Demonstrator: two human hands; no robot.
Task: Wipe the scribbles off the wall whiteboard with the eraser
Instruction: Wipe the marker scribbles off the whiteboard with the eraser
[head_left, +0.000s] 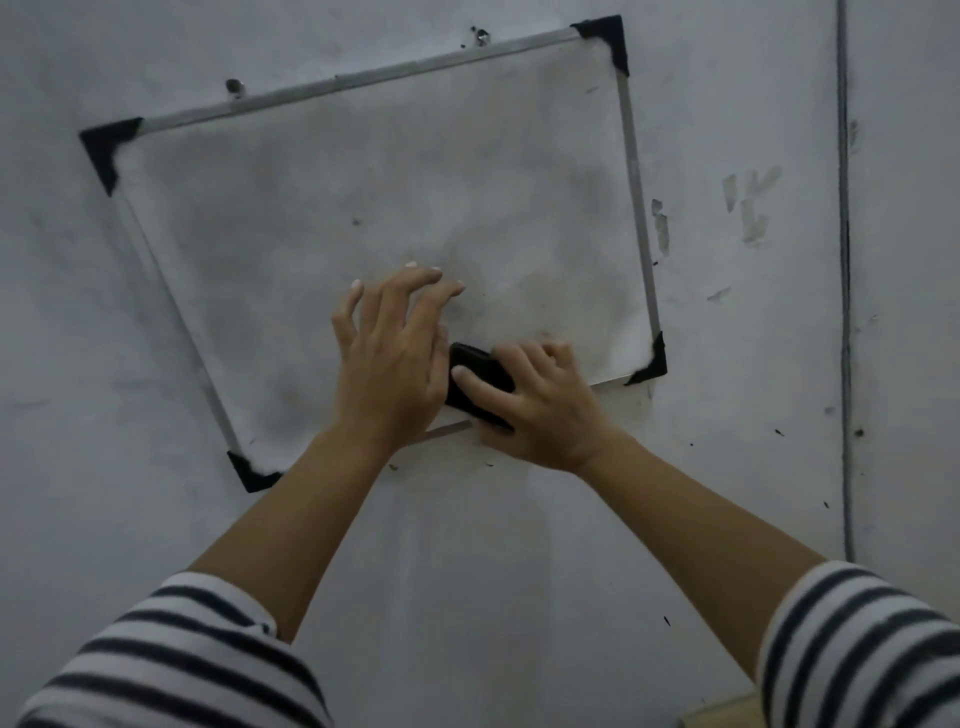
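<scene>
So the biggest thing in front of me was the wall (519, 545), a pale grey painted surface with scuffs, little dark specks and a few patches of peeled tape (750, 205) off to the right. A dark cable (845, 312) ran down it on the right side.

Hung on that wall was the whiteboard (337, 218), looking tilted from where the camera sat, with a thin metal frame and black plastic corner caps (605, 36). Two screws or hooks (235, 85) stuck out of the wall just above its top edge. The board surface was mostly smudgy grey haze, darker toward the right and lower left, with a couple of tiny dark dots; I couldn't make out any clear scribble lines.

The person wore a striped long-sleeve top, sleeves (171, 660) pushed up past the forearms. Both arms reached up to the bottom edge of the board.

The left hand (389, 358) was spread out, fingers splayed and slightly bent, fingertips resting against the board, holding nothing that I could see.

The right hand (540, 400) was curled around the eraser (475, 382), a small black block, thumb across its face and fingers wrapped over the far side. The eraser sat pressed on the board right by the bottom frame, touching the side of the left hand, closer to the lower right corner.
</scene>
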